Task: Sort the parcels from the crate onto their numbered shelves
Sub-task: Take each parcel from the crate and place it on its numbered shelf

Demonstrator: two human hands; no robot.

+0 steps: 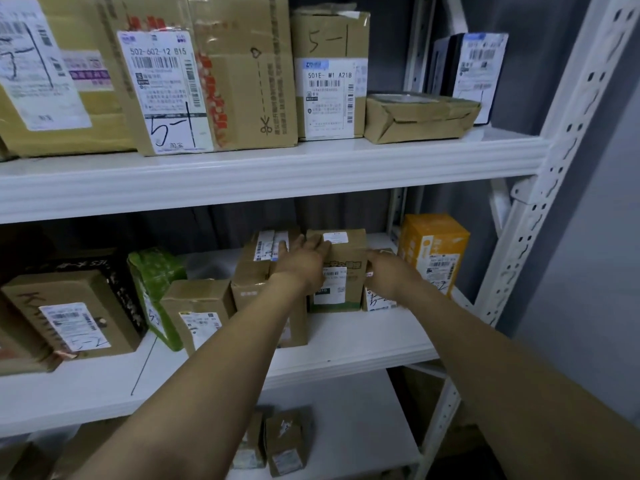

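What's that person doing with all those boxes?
A person is arranging parcels on white shelves. Both hands reach to the middle shelf: the left hand rests on a brown box, and the right hand touches that box's right side. Boxes on the shelf above have 5-1 written on them.

One head-worn, wide-angle view faces the white shelving from close in, tilted slightly down. The middle shelf (346, 341) fills the centre, with the upper shelf (277, 174) across the top and the bottom shelf (363, 417) glimpsed below. The right upright post (554, 168) leans, bowed by the lens.
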